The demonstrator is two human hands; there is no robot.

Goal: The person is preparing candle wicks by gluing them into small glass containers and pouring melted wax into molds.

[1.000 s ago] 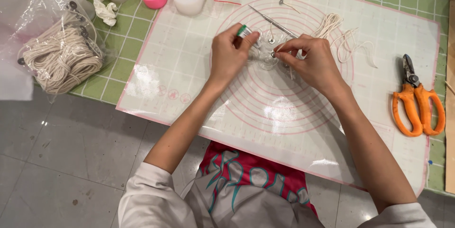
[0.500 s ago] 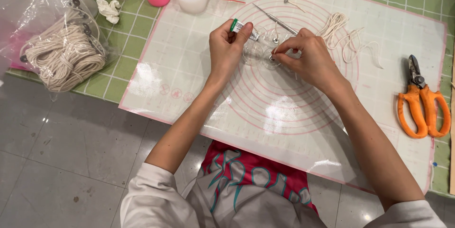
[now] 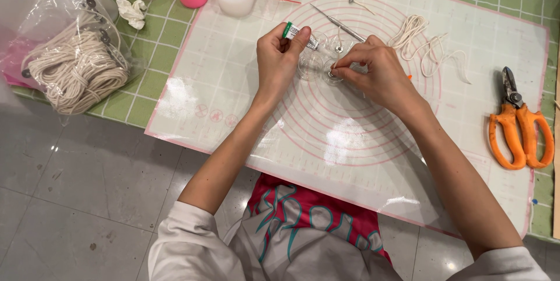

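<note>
Tube: my left hand [image 3: 279,62] grips the small green-capped tube [image 3: 301,33] above the mat [image 3: 233,82].
Wick tab: my right hand [image 3: 376,71] pinches the metal wick tab [image 3: 332,73] inside a clear cup [image 3: 332,77].

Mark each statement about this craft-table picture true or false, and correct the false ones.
1. The left hand holds a small white tube with a green cap. True.
2. The orange-handled shears lie in the right hand. False: they lie on the translucent pink-ringed mat, apart from both hands.
3. The right hand's fingertips pinch a small round metal tab at a clear round mould. True.
4. The coil of cream cord in a clear plastic bag sits right of the shears. False: it lies at the far left.
</note>
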